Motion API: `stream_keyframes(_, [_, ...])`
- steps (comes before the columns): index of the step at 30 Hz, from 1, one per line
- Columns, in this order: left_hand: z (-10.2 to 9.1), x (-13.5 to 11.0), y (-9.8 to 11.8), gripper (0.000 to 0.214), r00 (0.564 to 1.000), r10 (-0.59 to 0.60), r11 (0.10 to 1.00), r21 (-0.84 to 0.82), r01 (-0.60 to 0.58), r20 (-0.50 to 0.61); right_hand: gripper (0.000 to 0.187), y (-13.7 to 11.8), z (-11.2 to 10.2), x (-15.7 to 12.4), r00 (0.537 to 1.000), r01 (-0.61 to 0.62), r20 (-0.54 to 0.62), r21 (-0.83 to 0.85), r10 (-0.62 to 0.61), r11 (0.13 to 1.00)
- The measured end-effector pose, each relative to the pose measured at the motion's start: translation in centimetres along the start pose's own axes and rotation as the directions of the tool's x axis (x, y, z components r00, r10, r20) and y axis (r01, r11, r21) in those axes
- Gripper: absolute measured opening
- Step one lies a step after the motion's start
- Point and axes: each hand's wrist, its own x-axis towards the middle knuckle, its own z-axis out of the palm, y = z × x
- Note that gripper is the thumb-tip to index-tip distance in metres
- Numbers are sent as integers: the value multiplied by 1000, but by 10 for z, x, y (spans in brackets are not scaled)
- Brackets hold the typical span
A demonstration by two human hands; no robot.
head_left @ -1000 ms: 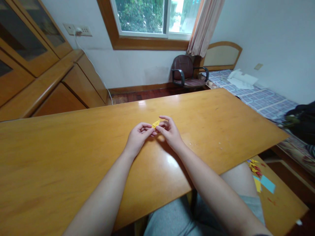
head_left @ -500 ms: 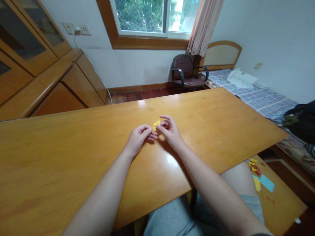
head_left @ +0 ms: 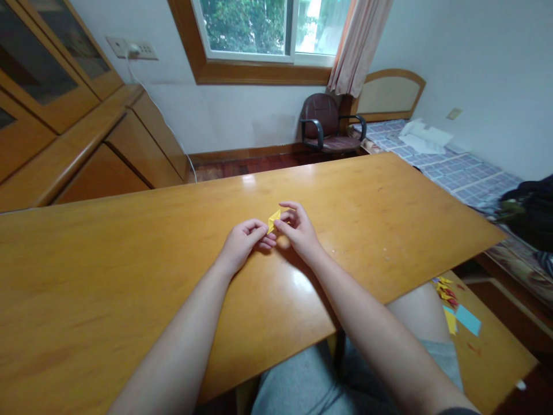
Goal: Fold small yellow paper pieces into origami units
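A small piece of folded yellow paper (head_left: 273,220) is held up between my two hands, over the middle of the wooden table (head_left: 142,276). It has a pointed, diamond-like outline with creases. My left hand (head_left: 246,242) pinches its lower left corner between thumb and fingers. On the other side, my right hand (head_left: 298,230) grips the right edge with the thumb in front, while its index finger is raised and curved above the paper. The fingers behind the paper are partly hidden.
On a lower wooden surface (head_left: 496,357) at the right lie several yellow and red folded papers (head_left: 446,293), a blue sheet (head_left: 468,320) and a yellow sheet (head_left: 450,320). Beyond the table stand a dark chair (head_left: 322,124) and a bed (head_left: 458,173). Wooden cabinets (head_left: 142,144) line the left.
Both hands keep their hold on the yellow paper, which is tilted very slightly differently. The whole view has shifted a little; nothing else has visibly moved.
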Motion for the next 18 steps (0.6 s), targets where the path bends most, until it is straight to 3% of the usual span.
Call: stream_keyframes(18, [1,3,-2,32,999,42,999,-5,-42,-9,41,1,-1,0,999,-28,32,3,28,1000])
